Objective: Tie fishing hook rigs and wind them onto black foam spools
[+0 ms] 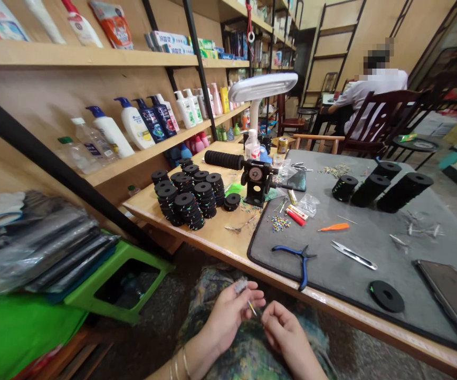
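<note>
My left hand [230,311] is closed over my lap, gripping a slim rod [251,308] with a yellowish, shiny tip. A pale grey, frilly bundle [240,286] pokes out above its thumb; its kind is too small to make out. Close by on the right, my right hand [286,332] has thumb and forefinger pinched together near the rod's lower end. Anything between those fingers is too fine to see. Blue-handled pliers [302,258] lie on the grey mat [315,287] beyond both hands, with thread snips [354,255] and a black foam spool [387,296] farther right.
Stacked black foam spools [189,208] stand on the table's left. Behind the mat's edge rises a black clamped device [256,179] under a white lamp [264,87]. Small beads [279,223], an orange-handled tool [334,227] and a phone [450,295] lie around. A person [374,95] sits beyond.
</note>
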### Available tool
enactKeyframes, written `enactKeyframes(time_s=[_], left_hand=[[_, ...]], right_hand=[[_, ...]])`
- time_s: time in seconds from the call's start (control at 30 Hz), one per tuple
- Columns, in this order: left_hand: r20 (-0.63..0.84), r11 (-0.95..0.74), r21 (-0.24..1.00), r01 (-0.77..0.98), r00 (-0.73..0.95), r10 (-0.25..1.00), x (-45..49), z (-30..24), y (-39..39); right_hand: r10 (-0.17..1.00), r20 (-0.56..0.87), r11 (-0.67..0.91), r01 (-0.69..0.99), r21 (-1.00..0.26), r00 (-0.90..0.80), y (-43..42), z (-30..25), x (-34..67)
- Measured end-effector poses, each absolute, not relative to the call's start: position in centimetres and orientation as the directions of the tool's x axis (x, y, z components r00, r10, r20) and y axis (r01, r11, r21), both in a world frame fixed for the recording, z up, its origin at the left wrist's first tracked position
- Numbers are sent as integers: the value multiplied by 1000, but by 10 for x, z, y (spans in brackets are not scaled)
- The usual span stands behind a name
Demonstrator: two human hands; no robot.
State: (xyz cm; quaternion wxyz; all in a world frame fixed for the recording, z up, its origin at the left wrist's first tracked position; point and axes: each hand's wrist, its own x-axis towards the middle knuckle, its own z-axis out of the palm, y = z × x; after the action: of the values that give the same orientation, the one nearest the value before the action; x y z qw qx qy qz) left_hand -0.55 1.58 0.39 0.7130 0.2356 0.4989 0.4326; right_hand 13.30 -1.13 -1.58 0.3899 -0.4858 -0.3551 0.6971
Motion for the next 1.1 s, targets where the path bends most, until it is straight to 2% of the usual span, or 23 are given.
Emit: enactKeyframes(time_s=[0.13, 0.23, 0.3, 0.4, 0.5, 0.6, 0.8, 1.0, 1.1], left_hand=[[-523, 498, 696, -517, 110, 845, -8, 6, 21], [-508, 477, 695, -539, 102, 855, -13, 7, 26], [-474, 462, 750, -473, 104, 875, -18, 7, 28], [-418, 439, 858, -265, 136, 898, -23, 8, 24], [-447, 487, 866, -116, 255, 857, -21, 10, 17], [-450, 496, 865, -77, 319, 834, -13, 11, 12], [-278, 317, 939, -134, 250, 928, 0, 10, 16], [-264, 342, 908, -242, 302, 916, 4, 11, 19], [-259, 356, 897, -261, 342, 903, 4, 17, 18]], right_hand=[[880, -421, -461, -179, -869, -220, -14, -17, 134], [881, -425, -462, -193, -865, -206, -17, -18, 137], [887, -416, -455, -226, -861, -201, -18, -18, 138], [899, -398, -435, -281, -856, -180, -19, -19, 139], [906, -386, -421, -284, -862, -172, -19, -17, 139], [908, -378, -412, -227, -882, -178, -19, -15, 137], [918, -345, -372, -122, -920, -196, -12, -10, 135], [960, -192, -195, 9, -981, -205, -13, 0, 135], [970, -126, -99, 138, -986, -206, -16, 3, 139]])
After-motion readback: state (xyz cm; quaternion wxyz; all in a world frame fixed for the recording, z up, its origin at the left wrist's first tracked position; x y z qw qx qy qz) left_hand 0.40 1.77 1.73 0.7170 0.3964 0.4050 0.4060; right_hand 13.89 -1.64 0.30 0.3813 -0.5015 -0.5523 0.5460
